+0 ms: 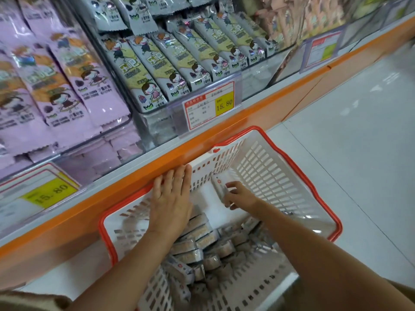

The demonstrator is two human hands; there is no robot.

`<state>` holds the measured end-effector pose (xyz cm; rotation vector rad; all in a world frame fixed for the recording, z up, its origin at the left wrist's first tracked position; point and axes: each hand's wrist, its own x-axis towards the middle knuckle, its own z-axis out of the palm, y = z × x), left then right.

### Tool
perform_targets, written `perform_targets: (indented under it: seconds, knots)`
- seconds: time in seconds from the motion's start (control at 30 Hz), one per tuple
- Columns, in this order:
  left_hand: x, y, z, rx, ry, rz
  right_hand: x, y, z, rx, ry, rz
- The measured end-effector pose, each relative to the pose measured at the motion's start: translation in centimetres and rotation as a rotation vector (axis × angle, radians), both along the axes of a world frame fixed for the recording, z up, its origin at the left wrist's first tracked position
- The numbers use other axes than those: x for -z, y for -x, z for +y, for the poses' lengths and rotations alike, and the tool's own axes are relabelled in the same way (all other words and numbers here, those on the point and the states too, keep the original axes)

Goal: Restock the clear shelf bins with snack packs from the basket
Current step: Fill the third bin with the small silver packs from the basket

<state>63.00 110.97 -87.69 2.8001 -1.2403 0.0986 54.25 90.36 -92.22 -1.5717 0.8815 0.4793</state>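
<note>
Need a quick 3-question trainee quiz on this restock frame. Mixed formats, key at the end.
1. True or false: the right hand grips a snack pack inside the basket.
2. Pick one. The left hand is: A) pinching a pack, B) flat with fingers straight, C) out of view.
3. Fill in: the price tag in front of the grey packs reads ____.

Key: 1 true; 2 B; 3 15.80
</note>
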Motion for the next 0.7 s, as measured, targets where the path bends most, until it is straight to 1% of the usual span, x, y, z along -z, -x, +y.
perform_targets:
  seconds: [0.1,0.2,0.27,0.37,0.47,0.57,0.63,0.67,0.7]
  knots:
    - [-1.0,0.0,-0.2,-0.001,0.019,0.048,-3.3,0.3,-0.7,0.032,-0.068,-0.042]
    - [-2.2,0.3,-1.1,0.11,0.077,0.093,-6.2,0.7,-1.4,0.07,-0.175,-0.099]
    - [-3.1,0.5,-2.3,0.199,0.12,0.147,-7.9,1.1,-2.0,0.06,-0.237,-0.128]
    - [-4.5,0.8,-4.1,0.264,0.204,0.223,-10.3,1.9,-3.0,0.038,-0.328,-0.18]
    - [-6.0,0.6,-5.3,0.311,0.295,0.233,-11.8,2.3,-3.7,0.044,-0.452,-0.195]
    - [-7.1,0.5,-5.6,0.315,0.374,0.287,-13.4,2.6,-3.8,-0.03,-0.431,-0.197]
    - [-7.7,0.2,-5.5,0.305,0.397,0.317,-14.1,2.7,-3.8,-0.042,-0.415,-0.225]
    - [-8.0,0.1,-5.3,0.302,0.388,0.31,-14.6,2.8,-3.8,-0.035,-0.373,-0.255]
    - [-8.4,0.0,-5.2,0.297,0.362,0.289,-14.8,2.9,-3.9,-0.02,-0.284,-0.296]
